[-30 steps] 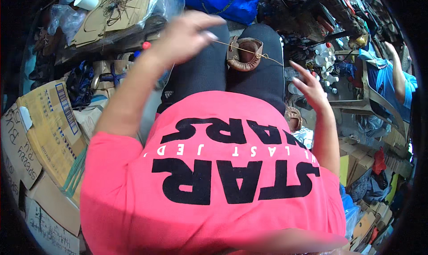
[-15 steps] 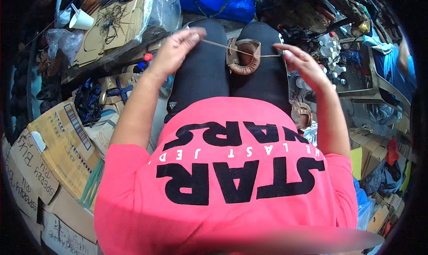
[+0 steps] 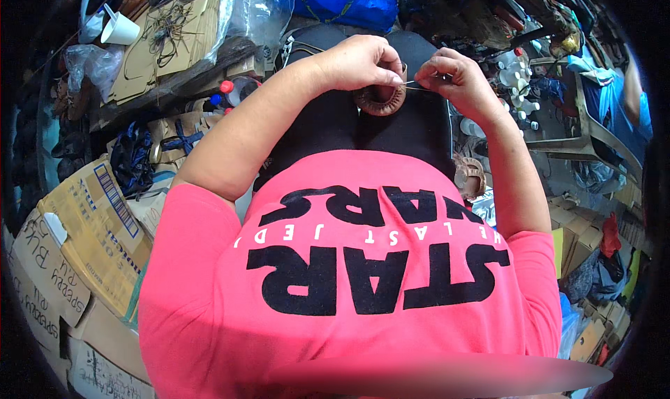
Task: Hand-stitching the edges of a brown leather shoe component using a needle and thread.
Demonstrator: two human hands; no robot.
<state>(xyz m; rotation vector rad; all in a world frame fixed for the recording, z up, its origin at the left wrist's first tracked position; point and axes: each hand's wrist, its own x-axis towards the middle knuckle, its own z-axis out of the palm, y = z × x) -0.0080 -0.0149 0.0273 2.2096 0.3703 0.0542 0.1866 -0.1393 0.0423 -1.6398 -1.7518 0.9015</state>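
Note:
On my lap rests a brown leather shoe upper (image 3: 380, 107) with a gathered, stitched curved edge; my left hand hides much of it. My left hand (image 3: 363, 61) is closed above it, thumb and fingers pinching a thin pale cord (image 3: 411, 86). Just to the right, my right hand (image 3: 450, 77) is closed in a pinch at the same cord, a short stretch of which shows between the hands. Whether a needle is on the cord is too small to tell. Beside my right thigh lies another brown shoe upper (image 3: 470, 177).
Cardboard sheets (image 3: 164, 50) with dark cord scraps lie far left, near a white cup (image 3: 120, 28). A blue bag (image 3: 345, 5) stands ahead. White bottles (image 3: 515, 78) and a chair frame (image 3: 593, 134) are at right, by another person's arm (image 3: 631, 95). Cardboard boxes (image 3: 98, 224) fill the left.
My left hand has moved right, from the cord's far end to over the shoe upper. The long taut stretch of cord between my hands is now short. My right hand has shifted slightly left.

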